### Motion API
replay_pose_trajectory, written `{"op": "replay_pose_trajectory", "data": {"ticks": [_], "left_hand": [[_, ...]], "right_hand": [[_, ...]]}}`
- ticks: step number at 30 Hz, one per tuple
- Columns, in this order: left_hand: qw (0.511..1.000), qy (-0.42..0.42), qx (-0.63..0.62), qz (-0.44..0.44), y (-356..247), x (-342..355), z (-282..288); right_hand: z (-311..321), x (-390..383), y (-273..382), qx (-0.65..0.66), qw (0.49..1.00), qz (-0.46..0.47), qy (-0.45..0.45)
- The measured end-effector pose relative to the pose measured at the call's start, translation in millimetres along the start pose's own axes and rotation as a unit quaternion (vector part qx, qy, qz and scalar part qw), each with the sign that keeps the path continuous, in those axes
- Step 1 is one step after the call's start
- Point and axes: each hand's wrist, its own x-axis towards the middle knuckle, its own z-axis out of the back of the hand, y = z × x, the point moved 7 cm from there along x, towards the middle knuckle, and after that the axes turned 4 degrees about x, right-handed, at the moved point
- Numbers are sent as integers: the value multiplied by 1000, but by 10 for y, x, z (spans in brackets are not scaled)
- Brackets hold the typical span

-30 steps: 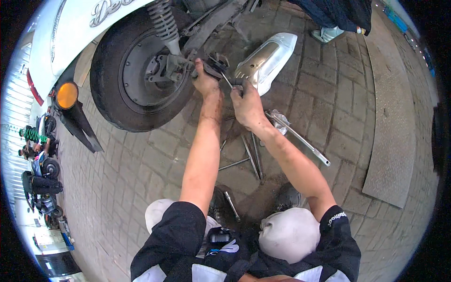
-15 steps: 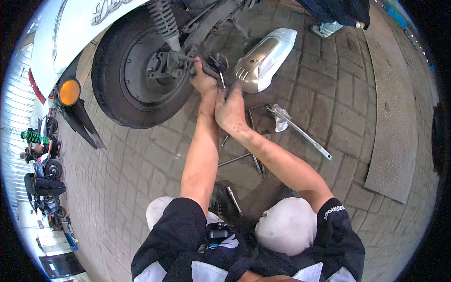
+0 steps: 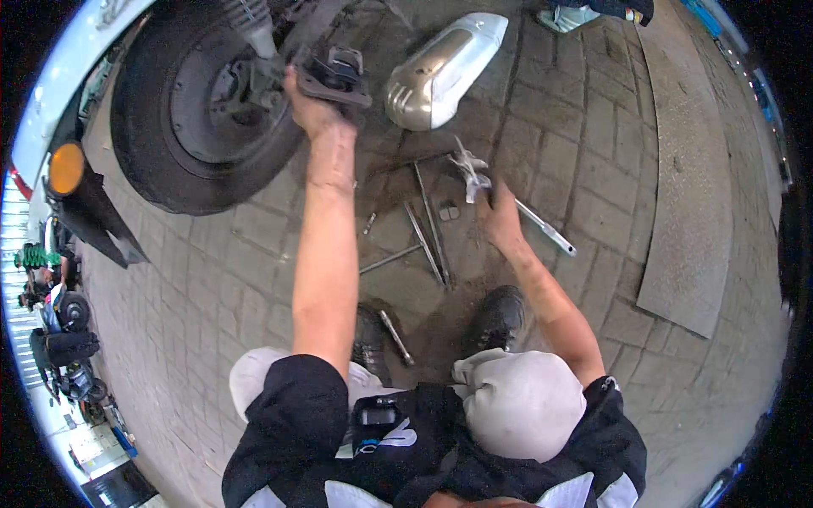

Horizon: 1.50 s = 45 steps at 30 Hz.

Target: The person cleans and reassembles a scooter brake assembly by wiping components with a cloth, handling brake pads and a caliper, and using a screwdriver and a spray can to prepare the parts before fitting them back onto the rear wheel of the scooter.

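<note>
Outdoors on grey brick paving, oily patch under me. My left hand (image 3: pixel 309 106) is up at the scooter's rear wheel (image 3: pixel 199 110), fingers wrapped on a dark metal bracket (image 3: pixel 334 76). Right hand (image 3: pixel 504 222) is down on the pavers, fingers curled round the long chrome wrench (image 3: pixel 508 203). Loose rods (image 3: pixel 428 224) lie beside it, silver muffler (image 3: pixel 445 68) just beyond.
</note>
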Motion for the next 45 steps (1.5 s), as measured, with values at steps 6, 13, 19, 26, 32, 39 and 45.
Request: {"op": "replay_pose_trajectory", "data": {"ticks": [6,13,19,26,32,39,45], "left_hand": [[996,89,18,-7,-69,-16,69],[993,114,-7,-4,-131,-50,54],[995,76,-50,43,-53,36,89],[992,60,-110,25,-135,-2,171],[988,60,-132,48,-192,-204,-119],[966,112,-207,104,-249,-243,-102],[940,142,-300,78,-185,-169,-124]], "right_hand": [[119,-531,-950,-382,924,18,9],[-857,-105,-834,-435,864,213,141],[-1105,78,-754,-472,825,231,205],[-611,71,843,-202,934,291,44],[-334,131,2413,-140,900,412,-21],[-554,37,2654,-211,890,404,2],[-570,-113,2980,-210,852,478,-40]]}}
